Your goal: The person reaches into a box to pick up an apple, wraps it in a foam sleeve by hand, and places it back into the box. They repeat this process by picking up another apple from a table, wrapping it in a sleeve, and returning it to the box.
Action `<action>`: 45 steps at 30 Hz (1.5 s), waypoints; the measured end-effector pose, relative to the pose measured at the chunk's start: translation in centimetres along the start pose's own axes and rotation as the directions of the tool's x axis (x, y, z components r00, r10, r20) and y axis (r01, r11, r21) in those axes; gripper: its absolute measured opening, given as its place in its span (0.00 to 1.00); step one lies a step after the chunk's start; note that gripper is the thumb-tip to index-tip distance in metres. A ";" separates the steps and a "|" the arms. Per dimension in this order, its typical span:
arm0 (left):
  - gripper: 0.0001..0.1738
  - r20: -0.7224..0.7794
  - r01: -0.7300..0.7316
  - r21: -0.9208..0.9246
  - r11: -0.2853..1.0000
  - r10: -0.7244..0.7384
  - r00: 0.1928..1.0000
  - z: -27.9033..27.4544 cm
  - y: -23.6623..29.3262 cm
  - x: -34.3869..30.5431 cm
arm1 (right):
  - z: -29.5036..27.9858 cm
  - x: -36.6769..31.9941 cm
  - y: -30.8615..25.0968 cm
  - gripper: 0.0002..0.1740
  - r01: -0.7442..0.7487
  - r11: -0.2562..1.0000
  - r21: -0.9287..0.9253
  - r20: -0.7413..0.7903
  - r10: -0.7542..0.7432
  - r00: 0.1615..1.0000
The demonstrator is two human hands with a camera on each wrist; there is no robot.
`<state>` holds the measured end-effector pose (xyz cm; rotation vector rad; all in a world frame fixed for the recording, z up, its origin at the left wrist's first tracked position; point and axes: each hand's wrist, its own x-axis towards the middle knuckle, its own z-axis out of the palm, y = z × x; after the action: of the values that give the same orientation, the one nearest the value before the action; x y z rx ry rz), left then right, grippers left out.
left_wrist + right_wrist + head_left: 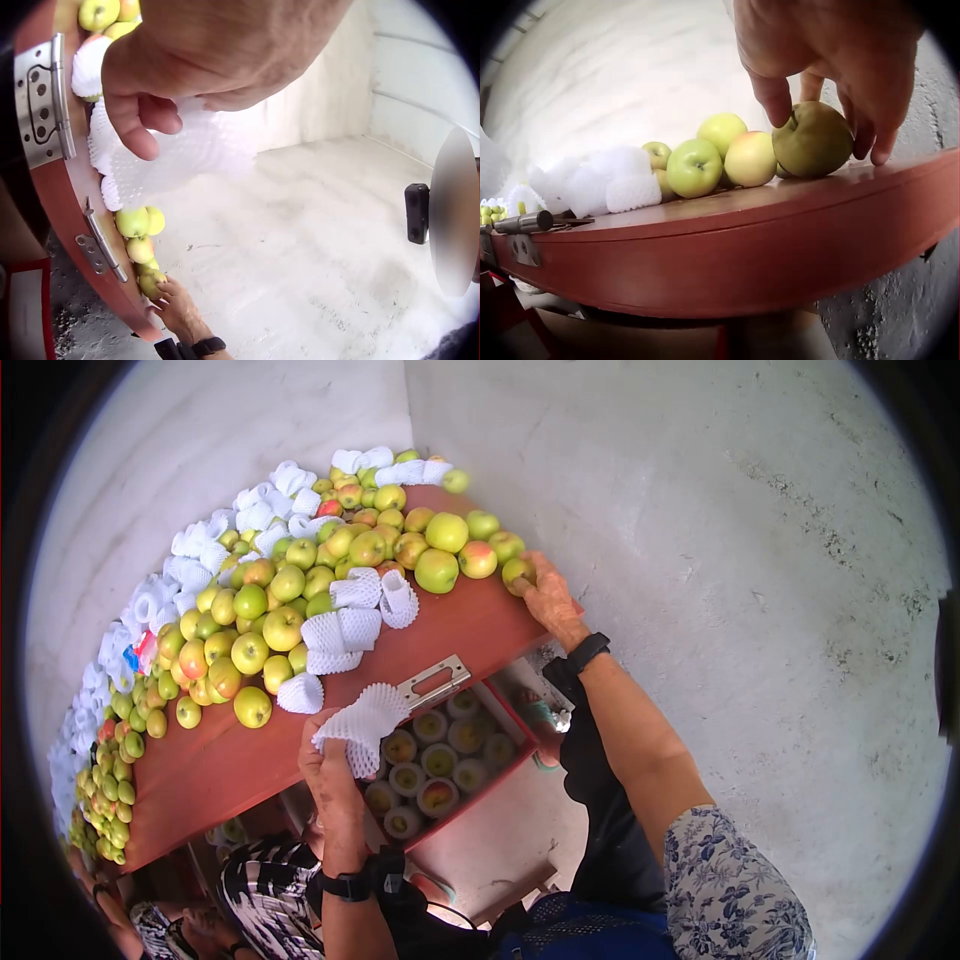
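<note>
My right hand (pixel 550 600) has its fingers curled round a green apple (pixel 518 574) at the right end of the red table (pixel 490 622). In the right wrist view the same apple (pixel 812 140) rests on the tabletop, with the thumb and fingers of the hand (pixel 832 60) on either side of it. My left hand (pixel 332 775) pinches a white foam net sleeve (pixel 366 722) above the table's front edge. In the left wrist view the sleeve (pixel 180 154) hangs from the fingers of the hand (pixel 217 60); no apple shows in it.
Many apples (pixel 283 628) are piled along the table, with white foam nets (pixel 190 572) behind them. Below the front edge, a red-rimmed box (pixel 508 760) holds netted apples in rows. A metal hinge (pixel 434 682) lies on the table edge. Another person's arms (pixel 120 920) show at lower left.
</note>
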<state>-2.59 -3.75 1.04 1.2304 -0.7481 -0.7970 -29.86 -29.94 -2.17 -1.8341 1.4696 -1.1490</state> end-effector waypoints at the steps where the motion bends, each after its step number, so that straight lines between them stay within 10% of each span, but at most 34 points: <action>1: 0.14 0.005 0.019 0.031 0.999 -0.020 1.000 0.3 0.7 -0.2 | 0.1 0.0 -0.1 0.26 0.022 0.999 -0.047 -0.001 -0.022 1.000; 8: 0.15 -0.108 -0.004 0.092 0.996 0.014 0.994 0.1 1.4 -0.3 | 0.1 0.2 0.5 0.26 0.197 0.959 -0.204 0.020 -0.198 0.980; 18: 0.13 -0.138 -0.154 0.155 0.976 0.176 0.975 -0.5 0.4 0.3 | 0.1 -0.6 -0.2 0.31 0.049 0.987 -0.154 -0.120 -0.068 0.990; 25: 0.17 -0.168 -0.214 0.216 0.953 0.252 0.953 0.1 0.8 0.3 | -2.3 -3.3 -6.5 0.33 -0.239 0.706 0.667 0.182 0.157 0.971; 27: 0.18 -0.112 -0.294 0.277 0.915 0.335 0.936 0.1 0.0 0.6 | -2.1 -5.5 -10.3 0.30 -0.277 0.484 0.830 0.383 -0.135 0.914; 33: 0.15 -0.146 -0.197 0.438 0.877 0.286 0.947 1.2 -0.5 0.9 | 0.0 -13.3 -19.5 0.45 -0.431 0.627 0.649 0.746 -0.411 0.524; 37: 0.08 -0.161 -0.132 0.158 0.979 0.158 0.974 2.0 -1.0 1.0 | 3.1 -16.1 -19.6 0.40 0.041 0.708 0.705 0.665 -0.681 0.306; 45: 0.06 -0.037 -0.148 -0.052 0.988 0.146 0.989 0.5 -1.7 1.8 | 4.5 -14.9 -18.7 0.41 -0.204 0.736 0.646 0.753 -0.572 0.325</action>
<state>-2.30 -5.80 -0.46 1.1230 -0.7760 -0.6704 -17.15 -11.07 6.33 -1.6164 0.0542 -0.3296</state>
